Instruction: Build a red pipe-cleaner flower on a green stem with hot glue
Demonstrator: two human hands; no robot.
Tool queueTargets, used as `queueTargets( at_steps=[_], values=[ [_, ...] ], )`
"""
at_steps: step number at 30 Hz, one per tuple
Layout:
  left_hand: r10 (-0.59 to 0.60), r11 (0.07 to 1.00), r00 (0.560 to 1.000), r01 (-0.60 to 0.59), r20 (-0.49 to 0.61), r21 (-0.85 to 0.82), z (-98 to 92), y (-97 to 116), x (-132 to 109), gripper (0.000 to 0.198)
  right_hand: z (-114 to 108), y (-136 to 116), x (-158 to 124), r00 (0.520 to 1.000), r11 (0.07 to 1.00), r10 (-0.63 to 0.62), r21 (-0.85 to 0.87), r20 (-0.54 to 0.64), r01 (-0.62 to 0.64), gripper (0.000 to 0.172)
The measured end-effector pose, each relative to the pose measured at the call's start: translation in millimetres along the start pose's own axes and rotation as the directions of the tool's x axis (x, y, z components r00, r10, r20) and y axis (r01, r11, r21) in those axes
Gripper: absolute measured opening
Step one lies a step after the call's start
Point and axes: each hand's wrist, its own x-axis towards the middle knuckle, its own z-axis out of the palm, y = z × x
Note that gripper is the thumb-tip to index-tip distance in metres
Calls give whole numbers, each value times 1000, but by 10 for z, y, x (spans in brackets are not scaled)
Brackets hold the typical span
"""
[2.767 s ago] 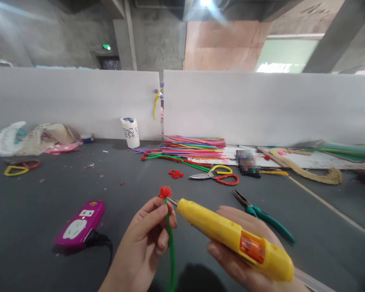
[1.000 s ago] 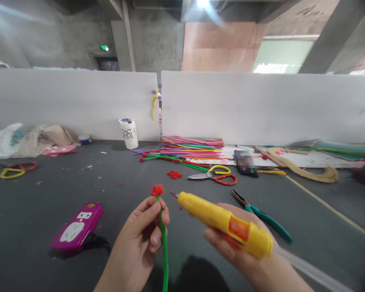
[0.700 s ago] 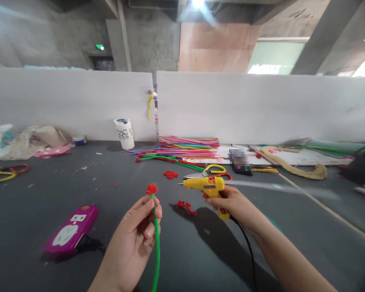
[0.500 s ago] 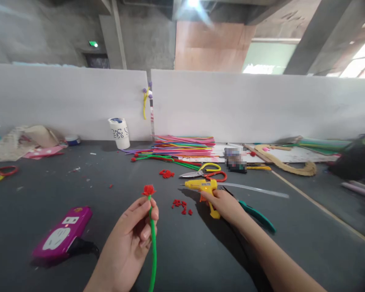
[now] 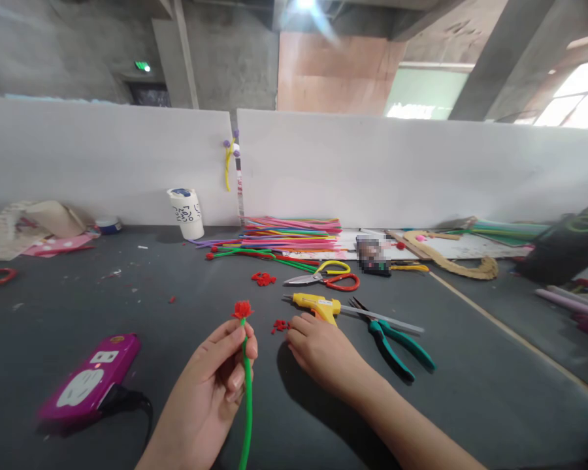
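My left hand (image 5: 210, 382) is closed on a green pipe-cleaner stem (image 5: 246, 408) held upright, pinched between thumb and fingers just below its red fuzzy tip (image 5: 242, 309). My right hand (image 5: 321, 352) rests knuckles-up on the dark table, its fingers curled down and their tips touching several small red bits (image 5: 278, 325). Whether it has a bit between them is hidden. A yellow glue gun (image 5: 316, 303) lies on the table just beyond this hand, untouched, with a clear glue stick (image 5: 389, 318) sticking out of its back.
Green-handled pliers (image 5: 394, 338) lie right of the gun, and scissors (image 5: 329, 279) behind it. A pile of coloured pipe cleaners (image 5: 294, 234) and a white cup (image 5: 185, 212) stand by the white partition. A purple power strip (image 5: 91, 378) sits at the near left, a red clump (image 5: 263, 279) mid-table.
My right hand carried the glue gun away from the red tip, laid it on the table and let go, then moved left to the red bits. The left hand kept its hold on the stem.
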Motion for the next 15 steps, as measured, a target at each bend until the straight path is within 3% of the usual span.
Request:
queueTargets(
  at_steps=[8, 15],
  values=[
    [-9, 1000, 1000, 9, -11, -7, -2, -8, 28, 14, 247, 22, 47, 1000, 999, 3, -49, -4, -3, 14],
    [-16, 1000, 1000, 16, -25, 6, 25, -20, 19, 12, 110, 38, 13, 967, 970, 106, 238, -233, -49, 7]
  ],
)
